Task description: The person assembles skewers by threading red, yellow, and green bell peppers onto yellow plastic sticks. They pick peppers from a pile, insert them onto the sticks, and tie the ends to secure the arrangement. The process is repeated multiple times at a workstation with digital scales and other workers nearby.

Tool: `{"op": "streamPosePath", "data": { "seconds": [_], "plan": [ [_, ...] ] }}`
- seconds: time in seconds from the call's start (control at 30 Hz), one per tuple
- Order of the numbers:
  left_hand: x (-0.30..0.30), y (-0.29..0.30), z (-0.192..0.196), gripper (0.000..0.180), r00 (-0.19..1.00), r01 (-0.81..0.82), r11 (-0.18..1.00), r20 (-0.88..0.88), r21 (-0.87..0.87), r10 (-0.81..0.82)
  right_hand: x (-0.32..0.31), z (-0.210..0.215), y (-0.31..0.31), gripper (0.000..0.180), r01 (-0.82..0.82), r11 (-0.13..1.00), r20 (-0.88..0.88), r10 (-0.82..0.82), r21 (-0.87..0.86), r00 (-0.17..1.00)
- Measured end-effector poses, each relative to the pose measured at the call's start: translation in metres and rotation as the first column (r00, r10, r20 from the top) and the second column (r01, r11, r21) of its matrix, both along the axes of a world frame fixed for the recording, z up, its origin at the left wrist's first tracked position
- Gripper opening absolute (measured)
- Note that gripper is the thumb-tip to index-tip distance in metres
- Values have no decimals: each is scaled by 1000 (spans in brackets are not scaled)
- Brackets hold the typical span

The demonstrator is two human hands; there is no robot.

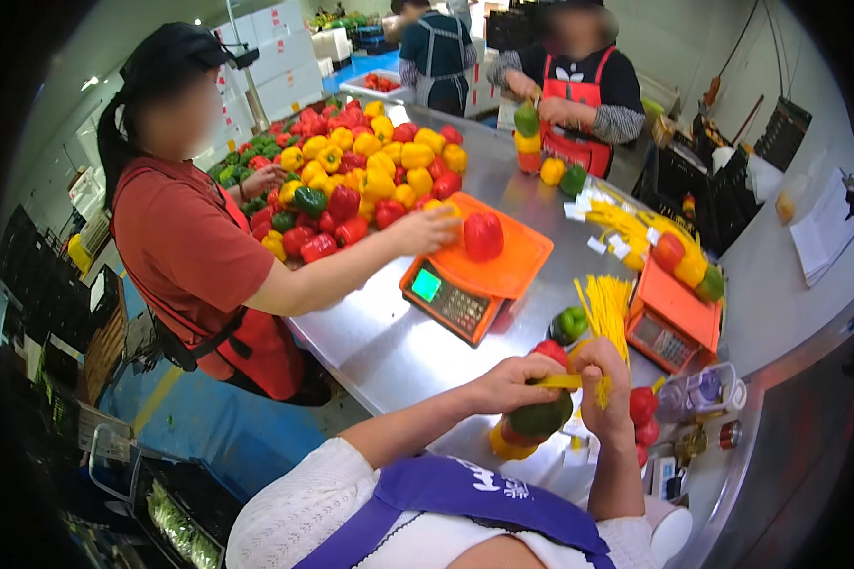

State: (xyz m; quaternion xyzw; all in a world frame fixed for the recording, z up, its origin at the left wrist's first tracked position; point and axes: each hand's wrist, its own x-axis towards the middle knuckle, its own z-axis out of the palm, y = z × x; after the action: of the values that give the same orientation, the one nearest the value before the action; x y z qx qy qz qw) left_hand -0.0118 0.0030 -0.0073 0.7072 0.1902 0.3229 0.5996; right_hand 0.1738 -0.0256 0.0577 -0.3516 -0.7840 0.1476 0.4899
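Observation:
At the near edge of the metal table, both my hands work on a yellow net bag (562, 381), pulled into a taut band between them. My left hand (514, 383) is closed round its one side. My right hand (604, 379) pinches the gathered other end, beside a bundle of yellow nets (605, 303). Right below my left hand are a dark green bell pepper (541, 417) and a yellow bell pepper (510, 444), stacked; whether the net covers them I cannot tell. A red bell pepper (550, 354) shows just beyond my fingers, with a loose green bell pepper (569, 324) farther off.
A co-worker at left reaches over an orange scale (465, 308) bearing a red pepper. Heaped peppers (351, 180) fill the table's far left. A second orange scale (669, 322) holds packed peppers at right. Another co-worker across the table handles stacked peppers (527, 137).

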Motion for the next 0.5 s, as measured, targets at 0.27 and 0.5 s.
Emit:
{"op": "streamPosePath", "data": {
  "seconds": [0.27, 0.5],
  "plan": [
    [-17, 2, 9, 24, 976, -16, 898, -187, 440, 109, 14, -21, -24, 45, -555, 604, -716, -37, -572, 697],
    [-15, -13, -4, 19, 935, -179, 837, -176, 518, 309, -11, -22, -31, 35, 106, 950, 108, -77, -294, 991]
  ]
}}
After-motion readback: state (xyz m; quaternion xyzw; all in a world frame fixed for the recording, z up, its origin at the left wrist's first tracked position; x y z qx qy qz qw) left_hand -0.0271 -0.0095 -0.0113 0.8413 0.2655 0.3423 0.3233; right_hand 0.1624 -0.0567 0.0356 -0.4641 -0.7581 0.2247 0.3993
